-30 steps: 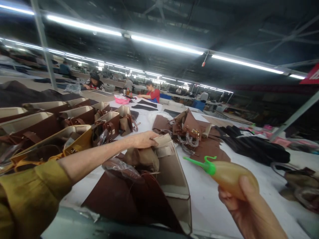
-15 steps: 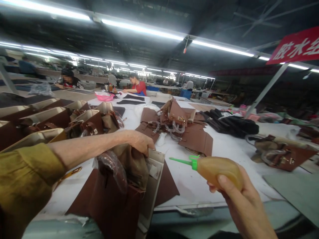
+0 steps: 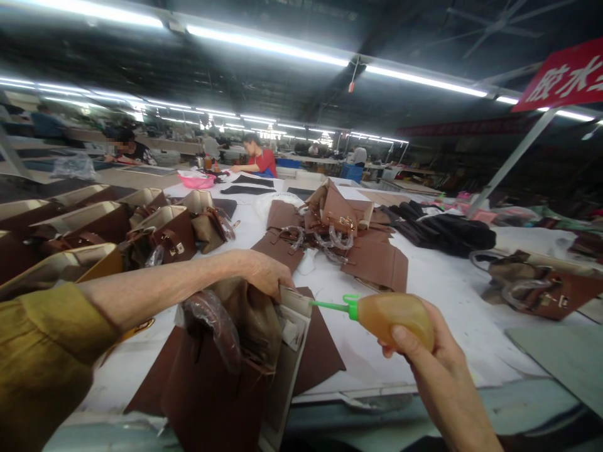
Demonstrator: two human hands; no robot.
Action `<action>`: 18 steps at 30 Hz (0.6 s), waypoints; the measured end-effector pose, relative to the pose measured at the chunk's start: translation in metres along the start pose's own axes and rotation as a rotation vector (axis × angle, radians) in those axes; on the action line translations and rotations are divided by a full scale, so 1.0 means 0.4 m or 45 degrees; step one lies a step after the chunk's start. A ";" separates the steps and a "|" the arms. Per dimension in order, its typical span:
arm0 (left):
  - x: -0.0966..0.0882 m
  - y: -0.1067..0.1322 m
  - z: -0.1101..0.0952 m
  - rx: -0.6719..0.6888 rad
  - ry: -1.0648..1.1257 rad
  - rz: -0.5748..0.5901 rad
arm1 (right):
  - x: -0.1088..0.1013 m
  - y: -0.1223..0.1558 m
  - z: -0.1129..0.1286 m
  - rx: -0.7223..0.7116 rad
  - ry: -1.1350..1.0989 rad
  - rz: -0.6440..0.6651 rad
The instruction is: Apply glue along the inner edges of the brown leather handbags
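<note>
My left hand [image 3: 266, 271] is closed on the far top edge of a brown handbag [image 3: 214, 383] at the table's front. The bag's plastic-wrapped handle [image 3: 219, 326] hangs over its side, and its tan lining [image 3: 252, 317] bulges out beside the pale inner panel [image 3: 287, 364]. In my right hand [image 3: 424, 351] is a squeeze bottle [image 3: 391, 317] of amber liquid, lying nearly level. Its thin green nozzle [image 3: 332, 306] points left, with the tip at or very near the panel's upper edge; whether it touches I cannot tell.
Several brown handbags [image 3: 169, 235] stand in rows at left. More bag pieces [image 3: 377, 263] are piled mid-table on white paper [image 3: 414, 351]. Black material [image 3: 438, 229] and another handbag [image 3: 556, 292] lie at right. A person in red [image 3: 261, 162] works across the table.
My right hand has moved left with the bottle, bringing the nozzle tip up to the panel's edge. The left hand keeps its hold on the bag.
</note>
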State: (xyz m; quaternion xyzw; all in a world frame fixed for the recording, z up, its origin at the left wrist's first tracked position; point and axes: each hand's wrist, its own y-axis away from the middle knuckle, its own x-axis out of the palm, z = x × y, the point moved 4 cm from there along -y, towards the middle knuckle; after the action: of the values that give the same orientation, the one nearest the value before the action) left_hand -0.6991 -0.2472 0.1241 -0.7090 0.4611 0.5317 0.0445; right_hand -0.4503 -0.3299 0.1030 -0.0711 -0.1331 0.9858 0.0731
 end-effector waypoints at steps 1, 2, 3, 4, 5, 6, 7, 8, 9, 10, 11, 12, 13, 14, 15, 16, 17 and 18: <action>0.000 0.000 0.000 0.001 0.001 -0.003 | -0.001 -0.003 -0.004 0.011 -0.018 0.005; 0.000 0.000 0.001 0.003 0.000 -0.007 | -0.003 -0.006 -0.009 0.017 -0.035 0.008; 0.000 -0.001 0.001 0.008 0.000 -0.006 | -0.006 -0.009 -0.013 0.013 -0.052 0.011; 0.000 -0.001 0.001 0.014 0.000 -0.006 | -0.009 -0.012 -0.018 0.006 -0.065 0.017; 0.000 -0.001 0.002 0.019 0.003 -0.005 | -0.012 -0.014 -0.022 -0.002 -0.074 0.024; 0.001 -0.001 0.003 0.025 0.010 -0.004 | -0.015 -0.015 -0.027 -0.006 -0.079 0.033; 0.001 -0.001 0.004 0.027 0.017 -0.003 | -0.017 -0.016 -0.032 -0.003 -0.079 0.045; 0.002 -0.001 0.005 0.027 0.022 -0.001 | -0.017 -0.016 -0.036 0.003 -0.077 0.059; 0.003 -0.001 0.005 0.028 0.027 0.003 | -0.018 -0.015 -0.039 0.009 -0.075 0.069; 0.004 -0.001 0.006 0.031 0.032 0.004 | -0.018 -0.013 -0.040 0.011 -0.077 0.070; 0.005 -0.001 0.006 0.030 0.036 0.009 | -0.018 -0.010 -0.040 0.007 -0.084 0.065; 0.006 -0.002 0.007 0.029 0.039 0.012 | -0.017 -0.007 -0.038 0.001 -0.089 0.058; 0.007 -0.002 0.007 0.028 0.043 0.015 | -0.017 -0.003 -0.036 -0.007 -0.091 0.049; 0.007 -0.002 0.007 0.025 0.048 0.018 | -0.016 0.001 -0.034 -0.008 -0.080 0.036; 0.008 -0.002 0.007 0.018 0.054 0.019 | -0.016 0.005 -0.031 -0.005 -0.064 0.023; 0.008 -0.003 0.007 0.010 0.058 0.023 | -0.016 0.009 -0.029 -0.004 -0.047 0.018; 0.009 -0.003 0.008 0.001 0.058 0.026 | -0.016 0.012 -0.028 -0.003 -0.034 0.016; 0.009 -0.003 0.007 -0.006 0.056 0.028 | -0.016 0.014 -0.027 -0.003 -0.031 0.016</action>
State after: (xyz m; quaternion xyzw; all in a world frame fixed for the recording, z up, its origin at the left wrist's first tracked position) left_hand -0.7002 -0.2470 0.1195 -0.7157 0.4684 0.5174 0.0270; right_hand -0.4428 -0.3336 0.0920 -0.0600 -0.1348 0.9869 0.0653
